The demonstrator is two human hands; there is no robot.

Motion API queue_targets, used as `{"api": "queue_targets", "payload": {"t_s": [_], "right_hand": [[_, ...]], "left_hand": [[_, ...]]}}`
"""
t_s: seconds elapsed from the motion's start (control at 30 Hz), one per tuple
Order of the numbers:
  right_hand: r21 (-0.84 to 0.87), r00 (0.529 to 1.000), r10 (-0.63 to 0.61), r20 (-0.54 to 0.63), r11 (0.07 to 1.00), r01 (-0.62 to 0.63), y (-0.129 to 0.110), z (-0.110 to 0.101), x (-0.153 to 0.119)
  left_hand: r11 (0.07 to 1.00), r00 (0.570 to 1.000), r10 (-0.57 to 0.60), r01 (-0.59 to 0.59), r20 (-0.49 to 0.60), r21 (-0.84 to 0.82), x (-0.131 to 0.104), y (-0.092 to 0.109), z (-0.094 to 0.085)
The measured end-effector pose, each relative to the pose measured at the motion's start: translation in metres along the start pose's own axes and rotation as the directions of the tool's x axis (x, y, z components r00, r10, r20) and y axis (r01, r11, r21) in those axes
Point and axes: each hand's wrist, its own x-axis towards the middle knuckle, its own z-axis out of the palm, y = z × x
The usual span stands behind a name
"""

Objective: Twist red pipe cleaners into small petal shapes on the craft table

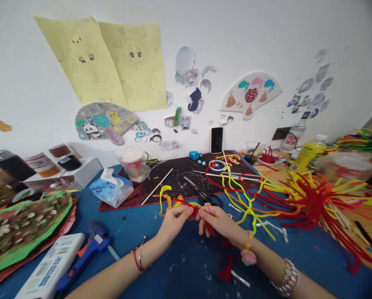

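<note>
Near the middle of the blue table, my left hand [176, 222] pinches a red fuzzy stem [186, 202] between thumb and fingertips. Close beside it on the right, my right hand [217, 220] has thumb and index finger pressed together at the same red and yellow fuzzy piece, its other fingers curled below. Bent yellow and orange stems [165, 195] stick out to the left of the fingertips. Red fuzzy material hangs under my right hand. Black-handled scissors [206, 198] lie just behind the hands on a dark mat [179, 178].
A blue glue gun [89, 253], a white box [53, 265] and a tissue pack [111, 187] are at the left. Loose yellow stems [246, 199] and a big red and yellow bundle [313, 199] spread out at the right. A phone [216, 140] leans against the wall.
</note>
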Motion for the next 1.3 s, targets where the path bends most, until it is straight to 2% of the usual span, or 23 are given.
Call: {"api": "queue_targets", "payload": {"t_s": [0.13,0.27,0.47,0.73,0.9,1.1,1.3], "right_hand": [[0.052,0.994,0.052,0.093,0.997,-0.057,-0.005,-0.002,-0.004],[0.09,0.989,0.08,0.123,0.992,-0.092,-0.014,-0.003,-0.008],[0.132,0.984,0.065,0.164,0.987,-0.087,-0.02,-0.003,-0.013],[0.146,0.982,0.057,0.182,0.986,-0.084,-0.021,-0.003,-0.014],[0.093,0.992,0.02,0.124,0.995,-0.032,-0.011,-0.002,-0.009],[-0.054,1.0,-0.011,0.018,0.998,0.012,0.004,0.001,-0.002],[-0.143,0.995,-0.071,-0.068,0.988,0.061,0.003,0.004,-0.002]], "left_hand": [[0.996,0.992,-0.034,0.043,0.121,-0.073,0.0,0.007,-0.003],[0.987,0.972,-0.038,0.073,0.23,-0.146,0.001,0.009,-0.006],[0.984,0.957,-0.038,0.086,0.288,-0.155,0.003,0.007,-0.01],[0.983,0.963,-0.034,0.08,0.267,-0.163,0.004,0.0,-0.014],[0.995,0.977,0.042,-0.021,0.208,-0.099,0.003,0.007,-0.007],[0.996,0.985,-0.053,0.064,0.164,-0.064,0.001,0.006,-0.001],[0.996,0.975,-0.089,0.092,0.202,-0.009,0.004,0.0,-0.001]]}}
